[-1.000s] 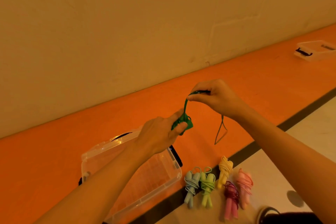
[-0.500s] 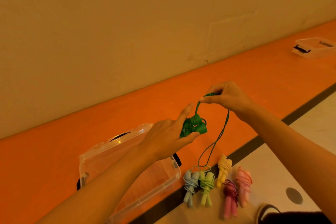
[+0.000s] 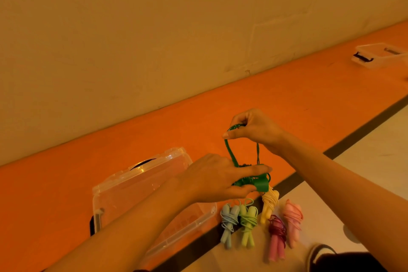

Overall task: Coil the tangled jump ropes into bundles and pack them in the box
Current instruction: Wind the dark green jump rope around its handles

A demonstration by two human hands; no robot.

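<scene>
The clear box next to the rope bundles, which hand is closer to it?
Left. The left hand, gripping the green rope, is over the right end of the box; the right hand is higher and farther right, pinching the rope's loop.

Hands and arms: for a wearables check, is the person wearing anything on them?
No. The left hand and right hand are gloveless, with no rings, watch or bracelet visible. The left forearm and right forearm are bare; no sleeve clearly shows.

My left hand [image 3: 217, 180] grips the dark green rope bundle [image 3: 254, 181] over the clear box [image 3: 141, 194]. My right hand [image 3: 254, 130] pinches its loop up high.
</scene>
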